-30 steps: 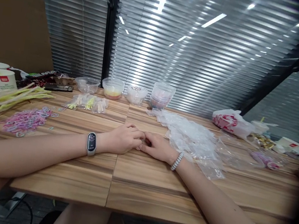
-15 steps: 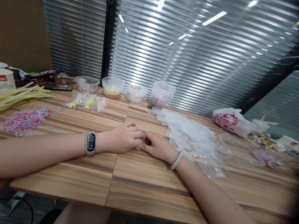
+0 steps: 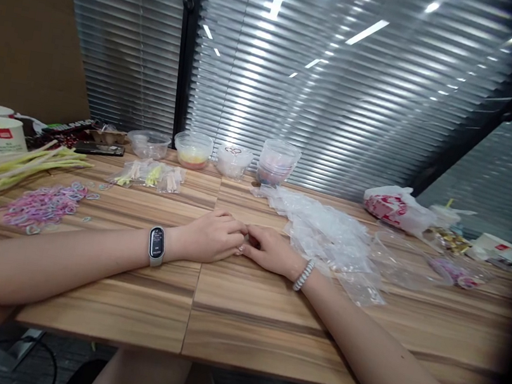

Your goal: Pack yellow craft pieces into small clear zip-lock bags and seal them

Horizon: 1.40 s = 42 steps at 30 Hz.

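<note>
Pink-purple loops point(image 3: 45, 203) on brown-striped wooden table point(image 3: 237, 317)

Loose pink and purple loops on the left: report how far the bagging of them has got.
Done: a few small filled bags lie near the tubs. In hand: the left hand and right hand meet fingertip to fingertip on the table; what they pinch is too small to tell. Left: a pile of pink and purple loops lies loose, and a heap of clear bags sits beside the right hand.
</note>
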Tool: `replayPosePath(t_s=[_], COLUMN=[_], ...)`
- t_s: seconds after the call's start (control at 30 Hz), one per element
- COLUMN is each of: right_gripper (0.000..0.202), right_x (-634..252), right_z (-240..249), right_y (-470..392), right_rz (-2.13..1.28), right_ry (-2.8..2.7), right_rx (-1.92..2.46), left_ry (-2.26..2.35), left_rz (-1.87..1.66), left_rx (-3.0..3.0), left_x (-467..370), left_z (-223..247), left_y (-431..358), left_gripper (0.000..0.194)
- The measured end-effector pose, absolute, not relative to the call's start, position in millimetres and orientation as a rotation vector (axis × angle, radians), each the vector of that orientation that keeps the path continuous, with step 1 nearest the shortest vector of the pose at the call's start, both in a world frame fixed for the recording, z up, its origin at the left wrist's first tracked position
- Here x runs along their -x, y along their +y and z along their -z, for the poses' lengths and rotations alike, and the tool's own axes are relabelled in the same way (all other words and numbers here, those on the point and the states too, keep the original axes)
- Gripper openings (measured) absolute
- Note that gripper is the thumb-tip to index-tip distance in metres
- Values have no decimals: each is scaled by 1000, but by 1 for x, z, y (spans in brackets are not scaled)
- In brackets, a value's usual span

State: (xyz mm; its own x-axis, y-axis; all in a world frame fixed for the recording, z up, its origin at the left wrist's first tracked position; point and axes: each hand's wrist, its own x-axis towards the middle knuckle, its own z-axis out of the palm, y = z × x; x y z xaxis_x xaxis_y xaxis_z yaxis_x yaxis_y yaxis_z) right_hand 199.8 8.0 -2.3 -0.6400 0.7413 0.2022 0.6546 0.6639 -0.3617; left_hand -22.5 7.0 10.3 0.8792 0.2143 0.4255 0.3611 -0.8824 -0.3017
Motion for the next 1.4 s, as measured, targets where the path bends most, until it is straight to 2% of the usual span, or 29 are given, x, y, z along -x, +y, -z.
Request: replayPosePath(t_s=[0.3, 0.43, 0.67, 1.4], right_gripper=[27, 34, 38, 35], right_x=[-199, -195, -186, -184], right_z=[0, -2, 1, 1], right_y=[7, 2, -3, 0], right_rz=[-493, -613, -586, -694], right_ry=[-2488, -2437, -2413, -2383], right_rx=[1056, 958, 1015, 1004], left_ry=[-572, -708, -763, -705], left_rz=[592, 645, 698, 683], left_rx=[2745, 2728, 2713, 2725], left_x=[24, 25, 24, 23], left_z=[-12, -9, -4, -7], left_y=[5, 6, 8, 7], left_gripper=[31, 40, 49, 42])
